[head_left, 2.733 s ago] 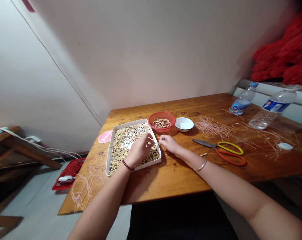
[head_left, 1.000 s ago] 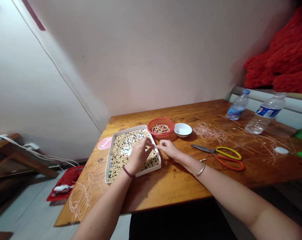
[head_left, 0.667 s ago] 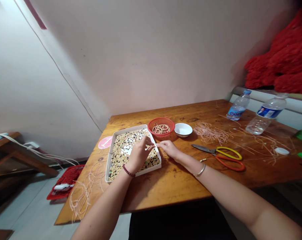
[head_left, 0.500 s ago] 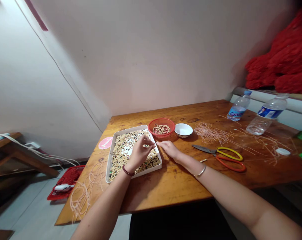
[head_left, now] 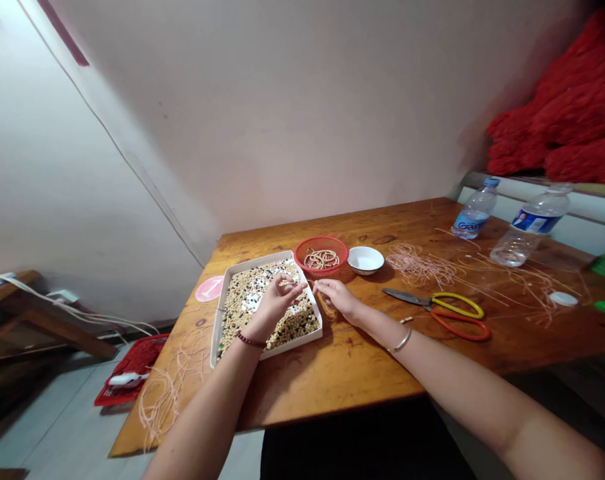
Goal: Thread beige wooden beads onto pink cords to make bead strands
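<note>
Grip of the right hand (head_left: 341,296) looks narrow, thumb and finger pinched together, it seems, on a thin string (head_left: 327,312) that loops beneath it; the left hand (head_left: 275,303) is curled with the thumb out, and I cannot tell whether anything sits between its fingertips. From where I stand, this looks like the threading step, beads (head_left: 242,293) going onto string, and the next move would seem to call for a steady string end and a small pinch to meet it. Taking the two hands as the clock's centre, the beads, far too many to count, fill one white tray (head_left: 292,345) at nine o'clock, partly under the left hand. One red basket (head_left: 322,272) stands at twelve with coiled bead strands (head_left: 322,259) inside, their number unclear, and one white bowl (head_left: 365,258) at two. One pair of scissors (head_left: 435,305) lies at three on the bench (head_left: 382,373). I count two main tangles of spare string, one toward three (head_left: 419,265), one at eight (head_left: 159,400), and two clear bottles, blue-labelled (head_left: 472,217) (head_left: 532,223), around two.
</note>
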`<state>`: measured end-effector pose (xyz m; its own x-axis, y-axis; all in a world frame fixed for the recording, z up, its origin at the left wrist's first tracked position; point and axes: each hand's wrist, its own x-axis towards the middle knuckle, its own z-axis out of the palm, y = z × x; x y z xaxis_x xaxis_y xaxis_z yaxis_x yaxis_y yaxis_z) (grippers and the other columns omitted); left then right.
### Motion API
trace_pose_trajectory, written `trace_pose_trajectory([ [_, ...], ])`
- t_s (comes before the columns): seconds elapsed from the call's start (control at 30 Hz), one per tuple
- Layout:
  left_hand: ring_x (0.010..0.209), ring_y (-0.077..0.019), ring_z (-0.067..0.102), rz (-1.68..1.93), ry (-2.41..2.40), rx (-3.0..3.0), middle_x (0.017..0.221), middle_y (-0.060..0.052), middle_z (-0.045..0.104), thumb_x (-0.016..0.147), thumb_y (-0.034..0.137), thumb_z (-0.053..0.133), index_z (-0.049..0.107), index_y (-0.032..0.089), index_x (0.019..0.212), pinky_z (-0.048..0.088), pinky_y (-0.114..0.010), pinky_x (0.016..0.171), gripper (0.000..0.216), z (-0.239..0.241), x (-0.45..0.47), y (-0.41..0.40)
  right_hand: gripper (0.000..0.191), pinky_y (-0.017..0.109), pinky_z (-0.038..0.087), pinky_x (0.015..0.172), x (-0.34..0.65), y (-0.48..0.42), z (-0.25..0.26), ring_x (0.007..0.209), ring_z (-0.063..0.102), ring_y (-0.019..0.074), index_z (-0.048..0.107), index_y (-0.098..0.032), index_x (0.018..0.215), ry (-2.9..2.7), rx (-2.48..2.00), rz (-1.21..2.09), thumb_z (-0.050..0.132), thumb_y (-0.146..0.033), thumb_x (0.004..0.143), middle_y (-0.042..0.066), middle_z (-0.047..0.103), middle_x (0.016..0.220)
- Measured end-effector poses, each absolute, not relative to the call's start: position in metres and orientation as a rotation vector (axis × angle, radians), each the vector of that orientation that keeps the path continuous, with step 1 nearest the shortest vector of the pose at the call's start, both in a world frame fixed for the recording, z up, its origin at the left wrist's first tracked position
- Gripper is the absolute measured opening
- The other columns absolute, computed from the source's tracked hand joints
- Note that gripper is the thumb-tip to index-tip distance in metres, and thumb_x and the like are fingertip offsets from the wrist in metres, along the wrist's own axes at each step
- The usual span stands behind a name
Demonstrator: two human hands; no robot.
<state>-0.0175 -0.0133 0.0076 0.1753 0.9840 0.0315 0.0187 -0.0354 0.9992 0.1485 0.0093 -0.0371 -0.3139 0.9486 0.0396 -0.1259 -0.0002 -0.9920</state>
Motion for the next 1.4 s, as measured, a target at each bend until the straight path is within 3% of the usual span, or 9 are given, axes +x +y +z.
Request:
trace_pose_trajectory([
  [0.23, 0.067, -0.0112, 0.063, 1.147, 0.984, 1.302, 0.08, -0.003, 0.07, 0.06, 0.035, 0.081, 0.043, 0.019, 0.083, 0.043, -0.019, 0.056, 0.048, 0.004, -0.019, -0.01, 0.051, 0.024, 0.017, 0.048, 0.148, 0.01, -0.04, 0.052, 0.023, 0.0074, 0.034, -0.019, 0.051, -1.591, -0.893, 1.171, 0.053, -0.059, 0.076, -0.005, 0.024, 0.053],
  [0.53, 0.072, -0.0151, 0.067, 1.136, 0.975, 1.327, 0.08, -0.004, 0.071, 0.062, 0.03, 0.081, 0.041, 0.019, 0.086, 0.047, -0.022, 0.061, 0.048, -0.003, -0.021, -0.005, 0.05, 0.024, 0.02, 0.05, 0.15, 0.011, -0.043, 0.054, 0.025, 0.0078, 0.034, -0.018, 0.052, -1.687, -0.93, 1.068, 0.05, -0.057, 0.08, -0.004, 0.024, 0.055],
  [0.7, 0.082, -0.0205, 0.069, 1.189, 1.085, 1.596, 0.082, -0.006, 0.07, 0.068, 0.033, 0.076, 0.042, 0.019, 0.086, 0.053, -0.03, 0.07, 0.041, 0.001, -0.02, -0.011, 0.051, 0.023, 0.021, 0.05, 0.151, 0.013, -0.048, 0.051, 0.026, 0.0076, 0.033, -0.018, 0.049, -1.702, -0.981, 0.996, 0.052, -0.055, 0.08, -0.005, 0.025, 0.052],
  [0.8, 0.084, -0.0215, 0.069, 1.197, 1.128, 1.769, 0.082, -0.007, 0.07, 0.073, 0.035, 0.072, 0.043, 0.02, 0.086, 0.054, -0.031, 0.069, 0.035, 0.004, -0.019, -0.015, 0.046, 0.023, 0.027, 0.053, 0.15, 0.014, -0.048, 0.052, 0.034, 0.0087, 0.044, -0.017, 0.049, -1.657, -0.982, 1.027, 0.055, -0.051, 0.079, -0.004, 0.035, 0.05],
  [0.9, 0.084, -0.0214, 0.069, 1.184, 1.12, 1.849, 0.082, -0.007, 0.071, 0.076, 0.036, 0.068, 0.044, 0.02, 0.086, 0.055, -0.031, 0.067, 0.031, 0.004, -0.018, -0.017, 0.035, 0.025, 0.037, 0.062, 0.149, 0.013, -0.045, 0.062, 0.048, 0.0128, 0.063, -0.015, 0.063, -1.575, -0.926, 1.13, 0.059, -0.047, 0.076, 0.001, 0.056, 0.061],
  [0.97, 0.083, -0.021, 0.069, 1.179, 1.116, 1.888, 0.083, -0.007, 0.071, 0.078, 0.037, 0.067, 0.045, 0.02, 0.086, 0.055, -0.029, 0.065, 0.029, 0.004, -0.018, -0.017, 0.035, 0.025, 0.038, 0.064, 0.148, 0.011, -0.042, 0.066, 0.051, 0.014, 0.069, -0.014, 0.072, -1.523, -0.904, 1.209, 0.061, -0.048, 0.074, 0.002, 0.061, 0.067],
  [1.2, 0.072, -0.0173, 0.067, 1.11, 1.229, 2.117, 0.08, -0.004, 0.071, 0.081, 0.038, 0.064, 0.048, 0.021, 0.086, 0.049, -0.025, 0.06, 0.023, 0.0, -0.02, -0.018, 0.041, 0.022, 0.02, 0.042, 0.15, 0.007, -0.039, 0.042, 0.029, 0.0059, 0.069, -0.012, 0.073, -1.46, -0.991, 1.425, 0.065, -0.053, 0.07, -0.006, 0.038, 0.045],
  [1.4, 0.069, -0.0149, 0.061, 1.142, 1.333, 2.281, 0.076, -0.002, 0.066, 0.083, 0.039, 0.061, 0.057, 0.02, 0.08, 0.045, -0.026, 0.063, 0.02, -0.004, -0.023, -0.015, 0.032, 0.021, 0.014, 0.038, 0.15, 0.008, -0.04, 0.038, 0.024, 0.0041, 0.058, -0.015, 0.069, -1.359, -1.011, 1.488, 0.066, -0.047, 0.067, -0.009, 0.033, 0.045],
])
